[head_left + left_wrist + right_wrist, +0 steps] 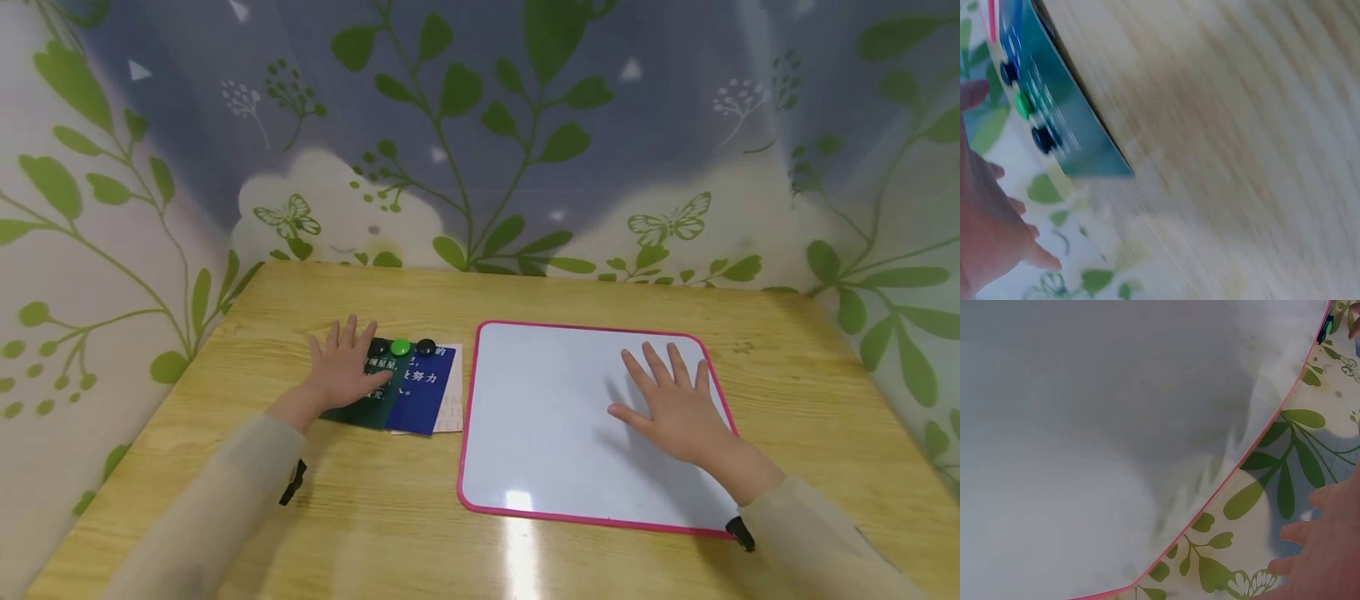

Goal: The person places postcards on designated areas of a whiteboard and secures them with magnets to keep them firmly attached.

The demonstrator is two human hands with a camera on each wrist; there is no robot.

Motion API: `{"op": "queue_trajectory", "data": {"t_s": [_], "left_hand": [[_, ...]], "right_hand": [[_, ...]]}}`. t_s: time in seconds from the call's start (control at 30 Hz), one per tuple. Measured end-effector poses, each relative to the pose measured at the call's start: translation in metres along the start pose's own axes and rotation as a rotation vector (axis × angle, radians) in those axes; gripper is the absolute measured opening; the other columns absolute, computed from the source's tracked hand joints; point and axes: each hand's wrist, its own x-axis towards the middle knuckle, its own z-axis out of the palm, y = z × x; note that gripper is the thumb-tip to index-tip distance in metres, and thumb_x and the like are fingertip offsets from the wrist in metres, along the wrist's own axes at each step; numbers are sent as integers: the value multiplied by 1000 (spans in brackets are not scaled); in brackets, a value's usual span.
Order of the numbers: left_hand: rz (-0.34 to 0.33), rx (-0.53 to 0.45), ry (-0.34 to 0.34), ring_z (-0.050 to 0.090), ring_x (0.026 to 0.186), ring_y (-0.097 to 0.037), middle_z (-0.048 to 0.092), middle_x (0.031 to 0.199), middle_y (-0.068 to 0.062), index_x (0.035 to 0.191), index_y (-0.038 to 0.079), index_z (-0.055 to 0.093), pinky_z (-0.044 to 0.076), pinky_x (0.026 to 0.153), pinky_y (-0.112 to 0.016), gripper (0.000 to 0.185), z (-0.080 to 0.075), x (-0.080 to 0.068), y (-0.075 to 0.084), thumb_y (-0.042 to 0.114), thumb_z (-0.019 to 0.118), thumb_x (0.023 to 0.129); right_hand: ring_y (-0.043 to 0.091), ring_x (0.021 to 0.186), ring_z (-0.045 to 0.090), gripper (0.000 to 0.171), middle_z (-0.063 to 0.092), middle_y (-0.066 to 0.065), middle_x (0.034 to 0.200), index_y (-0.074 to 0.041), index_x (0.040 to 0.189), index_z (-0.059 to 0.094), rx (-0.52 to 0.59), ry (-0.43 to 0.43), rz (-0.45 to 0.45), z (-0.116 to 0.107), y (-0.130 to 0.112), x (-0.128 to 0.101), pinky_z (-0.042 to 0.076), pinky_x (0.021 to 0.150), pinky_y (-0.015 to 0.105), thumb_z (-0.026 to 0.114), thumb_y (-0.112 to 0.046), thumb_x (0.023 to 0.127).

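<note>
- Table [375, 517]: wood; leaf-print curtain [480, 125] hangs behind it and down both sides.
- Whiteboard [555, 417]: pink rim, blank, lies flat right of table centre. This is my landmark.
- Cards [423, 392]: a small stack just left of the whiteboard, green over blue over white, printed text on them.
- Magnets [401, 347]: one green and two dark, in a row on the cards' far edge, left of the whiteboard's far-left corner.
- Nothing stands between my hands and these things.
- Left hand [345, 367]: fingers straight and spread, palm down on the green card, gripping nothing.
- Right hand [675, 404]: flat and spread on the whiteboard's right part near its rim, holding nothing.
</note>
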Motion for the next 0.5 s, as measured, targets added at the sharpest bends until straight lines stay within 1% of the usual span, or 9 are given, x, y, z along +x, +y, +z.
{"op": "queue_trajectory", "data": {"t_s": [0.13,0.27,0.37,0.5], "left_hand": [[-22,7,-74,-1,137,-55,1,152,-32,149,3,14,0,101,-76,90,-6,2,-17,45,60,85],[-41,22,-132,-1,136,-58,0,151,-34,149,5,16,2,98,-78,99,-11,8,-27,50,68,77],[-65,-2,-182,-3,135,-58,-2,151,-34,149,8,16,0,98,-78,104,-14,12,-31,52,72,73],[-91,-21,-251,-5,135,-58,-4,151,-34,150,11,15,-2,99,-77,107,-18,18,-31,52,74,71]], "right_hand": [[53,137,8,83,18,26,152,-8,148,23,5,-6,5,-1,2,-1,1,102,75,47,-60,88],[53,137,8,82,19,26,152,-8,148,24,4,-1,5,0,6,-2,2,101,75,46,-60,89],[54,137,9,81,20,27,151,-8,148,24,7,2,7,1,8,-3,2,101,75,47,-59,89],[53,137,9,80,21,28,150,-7,147,26,15,0,22,2,13,-5,3,101,75,47,-59,89]]}}
